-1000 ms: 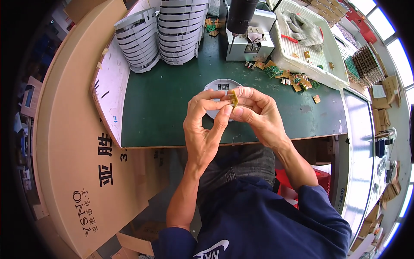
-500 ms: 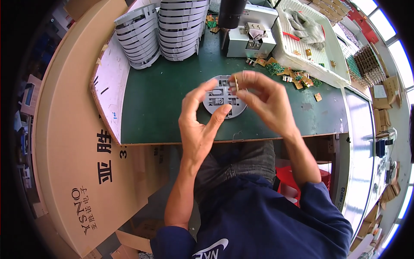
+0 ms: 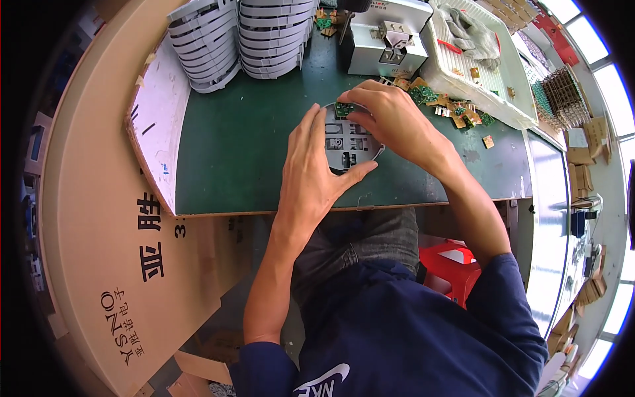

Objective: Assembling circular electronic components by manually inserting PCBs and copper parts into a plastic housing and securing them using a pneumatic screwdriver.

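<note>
A round grey plastic housing (image 3: 355, 144) with moulded compartments lies on the green tabletop in front of me. My left hand (image 3: 309, 165) grips its rim, with fingers along the left side and the thumb at the lower right edge. At the far end of the housing, my right hand (image 3: 403, 126) is closed on a small green circuit board (image 3: 343, 109) and holds it against the compartments there. Part of the board and the housing's upper right are hidden under the right fingers.
Two stacks of grey round housings (image 3: 274, 40) stand at the far left beside a white side panel (image 3: 155, 119). A silver metal fixture (image 3: 387, 53) stands at the back. Loose circuit boards (image 3: 456, 109) lie near a white tray (image 3: 512, 106) holding a grey glove (image 3: 469, 33).
My right hand has moved to the housing's far edge, bringing the small board down onto it. The left hand, which was loosely spread above the housing, now wraps its rim.
</note>
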The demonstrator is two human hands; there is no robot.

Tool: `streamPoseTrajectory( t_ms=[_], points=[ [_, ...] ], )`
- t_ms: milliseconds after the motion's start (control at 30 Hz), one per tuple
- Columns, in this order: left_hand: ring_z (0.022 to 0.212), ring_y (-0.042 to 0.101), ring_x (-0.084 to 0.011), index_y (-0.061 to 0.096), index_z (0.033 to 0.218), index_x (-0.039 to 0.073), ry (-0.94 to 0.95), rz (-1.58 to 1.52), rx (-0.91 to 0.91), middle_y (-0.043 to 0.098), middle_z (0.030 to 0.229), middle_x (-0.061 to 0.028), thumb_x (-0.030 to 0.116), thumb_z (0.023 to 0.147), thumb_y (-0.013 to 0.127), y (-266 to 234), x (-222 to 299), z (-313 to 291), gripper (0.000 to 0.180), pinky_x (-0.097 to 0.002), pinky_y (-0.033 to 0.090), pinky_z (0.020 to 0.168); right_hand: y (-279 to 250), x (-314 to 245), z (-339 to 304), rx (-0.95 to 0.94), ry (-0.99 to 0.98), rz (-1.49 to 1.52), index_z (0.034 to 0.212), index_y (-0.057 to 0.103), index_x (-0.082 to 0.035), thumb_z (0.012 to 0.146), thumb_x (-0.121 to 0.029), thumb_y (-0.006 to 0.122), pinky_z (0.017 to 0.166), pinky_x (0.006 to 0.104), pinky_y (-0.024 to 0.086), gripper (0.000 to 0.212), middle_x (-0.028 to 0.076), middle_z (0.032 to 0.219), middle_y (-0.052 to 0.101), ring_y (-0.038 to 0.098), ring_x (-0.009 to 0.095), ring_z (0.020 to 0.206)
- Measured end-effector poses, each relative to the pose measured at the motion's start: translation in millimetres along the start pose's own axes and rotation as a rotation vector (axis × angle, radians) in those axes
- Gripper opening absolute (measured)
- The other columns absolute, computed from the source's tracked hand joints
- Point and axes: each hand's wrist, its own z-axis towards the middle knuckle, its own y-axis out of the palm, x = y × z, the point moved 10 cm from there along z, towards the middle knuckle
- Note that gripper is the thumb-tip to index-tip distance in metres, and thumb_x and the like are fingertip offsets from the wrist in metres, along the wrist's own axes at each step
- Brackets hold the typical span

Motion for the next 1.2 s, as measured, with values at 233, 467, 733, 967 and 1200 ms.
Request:
streamPoseTrajectory(
  t_ms=[233,467,733,967,1200],
  points=[
    [0.133,0.052,-0.0398,0.048,0.144,-0.009,-0.029,-0.007,0.009,0.049,0.150,-0.0241,0.040,0.073,0.092,0,-2,0,0.097,-0.0468,0.047,0.110,-7,-10,-3,0.054,-0.079,-0.103,0.117,0.071,0.000,0.089,-0.008,0.073,0.088,0.0434,0.054,0.029,0.017,0.107,0.068,0.066,0.036,0.100],
    [0.131,0.053,-0.0401,0.051,0.142,-0.008,-0.010,0.004,0.037,0.050,0.150,-0.0243,0.043,0.072,0.092,-1,-2,-2,0.096,-0.0473,0.047,0.109,-3,-12,-3,0.071,-0.109,-0.146,0.117,0.072,-0.003,0.088,-0.008,0.074,0.087,0.0437,0.053,0.030,0.016,0.105,0.067,0.065,0.035,0.099],
    [0.131,0.054,-0.0393,0.052,0.141,-0.009,-0.008,0.002,0.044,0.050,0.149,-0.0240,0.043,0.072,0.092,-2,0,-1,0.095,-0.0472,0.047,0.109,-4,-13,-3,0.081,-0.124,-0.166,0.117,0.073,-0.003,0.087,-0.007,0.074,0.088,0.0429,0.053,0.030,0.013,0.105,0.067,0.062,0.033,0.099],
    [0.132,0.053,-0.0388,0.053,0.140,-0.008,-0.021,0.003,0.042,0.051,0.149,-0.0236,0.043,0.072,0.092,-2,-1,-2,0.094,-0.0470,0.047,0.109,-4,-12,-6,0.122,-0.135,-0.184,0.115,0.074,-0.004,0.084,-0.004,0.076,0.088,0.0412,0.053,0.032,0.011,0.103,0.066,0.060,0.031,0.099],
    [0.132,0.054,-0.0395,0.054,0.139,-0.007,-0.008,0.012,0.053,0.051,0.149,-0.0239,0.043,0.072,0.092,-2,0,-2,0.092,-0.0473,0.048,0.109,-2,-13,-8,0.151,-0.203,-0.212,0.113,0.074,-0.004,0.081,-0.003,0.077,0.088,0.0408,0.054,0.033,0.010,0.104,0.067,0.061,0.030,0.101]
  ],
)
